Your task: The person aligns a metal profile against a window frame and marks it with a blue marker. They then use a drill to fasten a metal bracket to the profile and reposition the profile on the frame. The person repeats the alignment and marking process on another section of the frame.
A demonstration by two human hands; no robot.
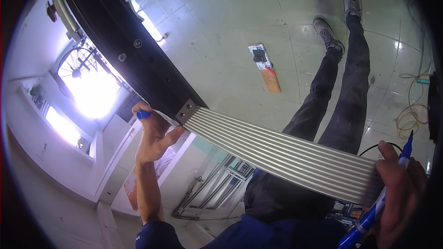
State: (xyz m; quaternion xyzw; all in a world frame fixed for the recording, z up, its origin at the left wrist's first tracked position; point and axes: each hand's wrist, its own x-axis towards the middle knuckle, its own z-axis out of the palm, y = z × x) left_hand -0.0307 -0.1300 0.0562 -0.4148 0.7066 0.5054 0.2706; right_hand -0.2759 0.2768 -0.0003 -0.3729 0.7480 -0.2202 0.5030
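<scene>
A ribbed silver metal strip (277,153) stretches from upper left to lower right. Its left end plate (186,112), with small holes, lies against the end of a black metal beam (138,50). My left hand (156,133) is closed around a short blue marker cap (143,114), its thumb touching the strip's end plate. At the opposite end, my right hand (399,189) has its fingers at the strip's edge and grips a blue-and-white marker (364,226). The marker's dark tip is uncovered and points up. Part of the right fingers is dark and hard to make out.
On the tiled floor lies a wooden block with a black-and-white piece (265,67) on it. A loose hose (410,117) coils at the right. My legs and shoes (328,34) stand beyond the strip. Metal frames (221,184) and a large fan (76,71) are farther off.
</scene>
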